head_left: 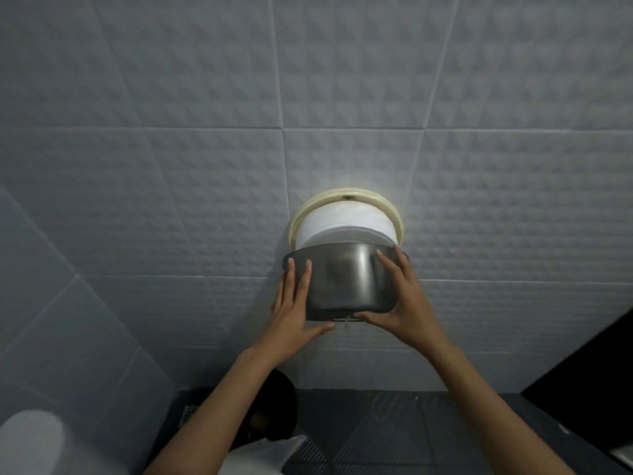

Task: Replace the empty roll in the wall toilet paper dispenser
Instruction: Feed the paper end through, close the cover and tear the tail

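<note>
A round wall dispenser hangs on the grey tiled wall, with a cream plastic back ring (346, 195). Inside it sits a full white paper roll (344, 224), its top half showing. The steel dispenser cover (342, 279) is tipped forward and hides the lower half of the roll. My left hand (294, 310) presses flat against the cover's left side, thumb under its bottom edge. My right hand (400, 299) grips the cover's right side, thumb along the bottom edge. A short strip of paper (346, 323) dangles from the slot beneath.
The textured grey tile wall (205, 132) fills most of the view. Below lie a dark tiled floor (394, 433) with a drain grate (190, 413), a black bin (274, 406), a white toilet edge (30, 443) at the bottom left, and a dark panel (589, 382) at the right.
</note>
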The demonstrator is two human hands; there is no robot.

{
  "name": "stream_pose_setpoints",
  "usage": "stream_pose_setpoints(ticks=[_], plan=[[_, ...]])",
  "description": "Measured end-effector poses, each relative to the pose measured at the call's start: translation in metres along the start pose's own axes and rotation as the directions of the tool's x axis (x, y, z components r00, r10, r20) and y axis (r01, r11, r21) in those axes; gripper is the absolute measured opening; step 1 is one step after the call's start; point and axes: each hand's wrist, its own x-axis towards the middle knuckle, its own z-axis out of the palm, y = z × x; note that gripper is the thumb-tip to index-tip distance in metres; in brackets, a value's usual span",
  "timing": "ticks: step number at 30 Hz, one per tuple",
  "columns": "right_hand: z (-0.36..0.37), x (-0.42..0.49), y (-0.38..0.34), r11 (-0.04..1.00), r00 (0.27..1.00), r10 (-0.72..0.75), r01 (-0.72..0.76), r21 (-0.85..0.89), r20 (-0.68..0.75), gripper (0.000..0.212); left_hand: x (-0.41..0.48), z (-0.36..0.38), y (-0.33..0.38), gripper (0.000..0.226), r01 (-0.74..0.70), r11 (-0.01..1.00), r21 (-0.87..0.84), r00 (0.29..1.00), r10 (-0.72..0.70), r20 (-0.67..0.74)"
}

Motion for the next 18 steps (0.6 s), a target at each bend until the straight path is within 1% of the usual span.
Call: stream_pose_setpoints(ticks=[3,6,9,15,18], plan=[[-0.002,0.011,0.002,0.997,0.997,0.066,-0.065,0.032,-0.044,0.102,0.016,-0.004,0.002,0.106,0.035,0.996,-0.079,0.997,-0.040,-0.065],[0.002,0.014,0.007,0.981,0.979,0.156,-0.137,0.138,-0.132,0.088,0.033,-0.013,0.008,0.101,0.038,0.994,-0.106,0.997,-0.045,-0.063],[0.007,0.019,0.015,0.957,0.955,0.231,-0.189,0.219,-0.186,0.076,0.048,-0.022,0.009,0.099,0.047,0.992,-0.119,0.997,-0.054,-0.056],[0.010,0.037,0.023,0.945,0.949,0.272,-0.231,0.231,-0.162,0.068,0.066,-0.029,0.002,0.089,0.047,0.984,-0.169,0.997,-0.056,-0.051],[0.010,0.047,0.024,0.946,0.946,0.273,-0.232,0.225,-0.175,0.064,0.077,-0.032,0.000,0.083,0.036,0.982,-0.183,0.997,-0.047,-0.060]])
